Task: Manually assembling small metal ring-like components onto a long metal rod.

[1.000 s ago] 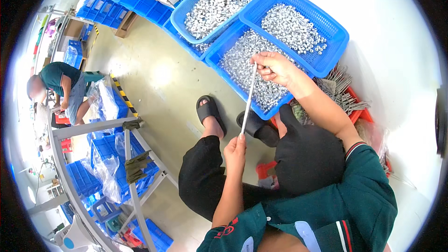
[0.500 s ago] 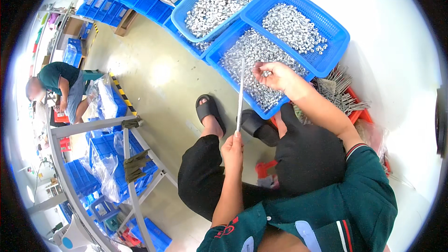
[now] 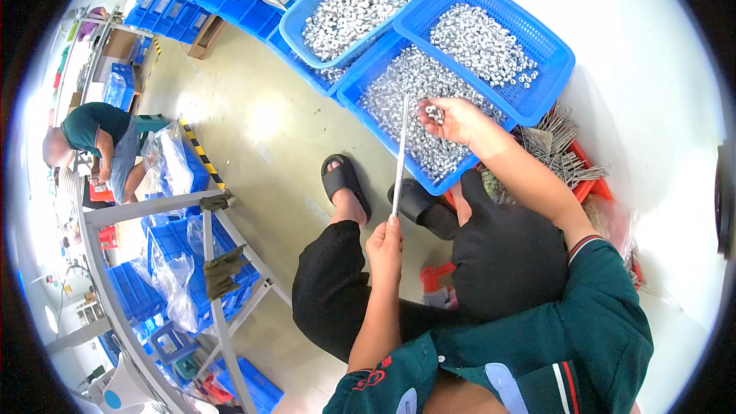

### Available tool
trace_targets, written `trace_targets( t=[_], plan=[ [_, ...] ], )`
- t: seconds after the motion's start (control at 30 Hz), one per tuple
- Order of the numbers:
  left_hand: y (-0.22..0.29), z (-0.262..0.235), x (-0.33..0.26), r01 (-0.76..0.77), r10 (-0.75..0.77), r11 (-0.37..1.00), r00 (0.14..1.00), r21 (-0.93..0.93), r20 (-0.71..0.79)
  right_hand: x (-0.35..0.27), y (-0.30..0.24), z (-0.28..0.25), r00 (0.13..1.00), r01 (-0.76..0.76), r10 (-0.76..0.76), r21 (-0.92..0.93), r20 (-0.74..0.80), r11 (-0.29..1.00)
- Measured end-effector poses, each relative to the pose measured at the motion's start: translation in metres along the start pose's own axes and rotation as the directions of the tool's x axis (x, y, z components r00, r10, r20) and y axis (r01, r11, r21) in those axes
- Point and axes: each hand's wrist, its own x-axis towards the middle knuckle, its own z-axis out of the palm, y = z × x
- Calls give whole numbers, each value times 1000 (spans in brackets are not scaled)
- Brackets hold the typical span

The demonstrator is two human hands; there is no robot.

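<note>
My left hand is closed around the lower end of a thin metal rod, which points up and away over the front blue crate. My right hand is curled over that crate, with a few small silver metal nuts in its fingers, close to the rod's upper end. Below it, a heap of the same small pieces fills the front blue crate. Their exact kind is hard to make out at this size.
A second blue basket with more metal pieces overlaps the crate's far right. A lighter blue basket stands behind. At right, a red bin holds long metal rods. A grey metal frame and a seated person are at left.
The rod's upper end has shifted slightly right, toward my right hand. My right hand has turned a little, showing the pieces in its fingers more clearly.
</note>
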Motion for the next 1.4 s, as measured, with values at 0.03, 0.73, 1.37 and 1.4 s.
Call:
trace_targets(
  t=[0.03,0.73,1.37,1.4],
  plan=[
    [0,-2,0,2,-2,1000,1000,1,-5,-2,-1,6,999,4,-4,2,46,1000],
    [-7,-6,1,-78,74,990,997,119,31,-26,-14,31,946,14,-29,48,324,999],
    [-3,-9,-4,-193,201,962,979,193,-26,-38,-26,47,919,210,-123,-203,374,956],
    [-4,-9,-4,-192,200,964,979,185,-24,-38,-26,46,912,183,-112,-149,395,972]
  ],
)
